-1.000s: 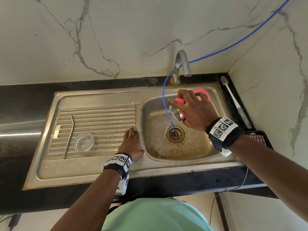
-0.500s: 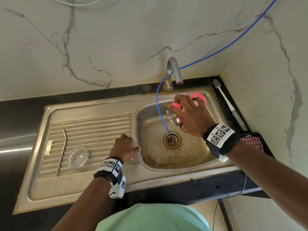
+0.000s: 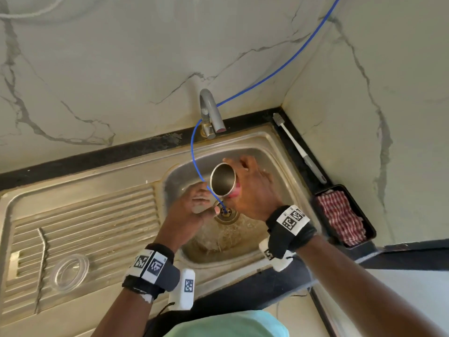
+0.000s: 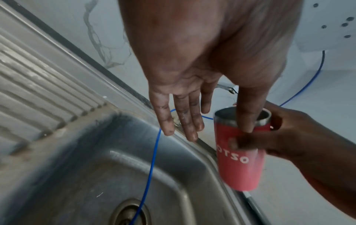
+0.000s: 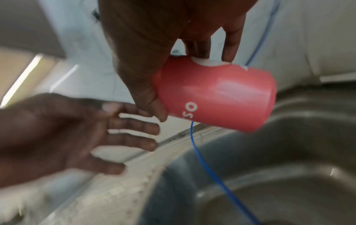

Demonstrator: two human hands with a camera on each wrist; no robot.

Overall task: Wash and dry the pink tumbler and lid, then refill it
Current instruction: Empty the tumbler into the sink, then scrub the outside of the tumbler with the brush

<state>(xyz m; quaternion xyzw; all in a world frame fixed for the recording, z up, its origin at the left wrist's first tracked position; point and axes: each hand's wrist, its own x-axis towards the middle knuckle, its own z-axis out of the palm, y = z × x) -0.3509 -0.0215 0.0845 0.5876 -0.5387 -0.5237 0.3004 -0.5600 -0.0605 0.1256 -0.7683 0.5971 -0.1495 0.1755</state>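
a: tumbler (image 3: 223, 180) – why hold it over the sink (image 3: 274, 152) like that?

b: so any drips fall into the basin. the right hand (image 3: 255, 188) wraps fingers and thumb round the pink wall, with the open mouth turned up toward the person and well clear of the drain (image 3: 227, 213).

a: and the left hand (image 3: 194, 205)?

b: fingers straight and spread, holding nothing – it sits just beside the rim, likely to rub inside.

a: the lid (image 3: 69, 271)?

b: flat on the ribbed drainboard beside a bent metal straw (image 3: 42, 263), out of the way. a blue tube (image 3: 196, 171) hangs into the drain. a checked cloth (image 3: 340, 215) waits on the right – probably for drying.
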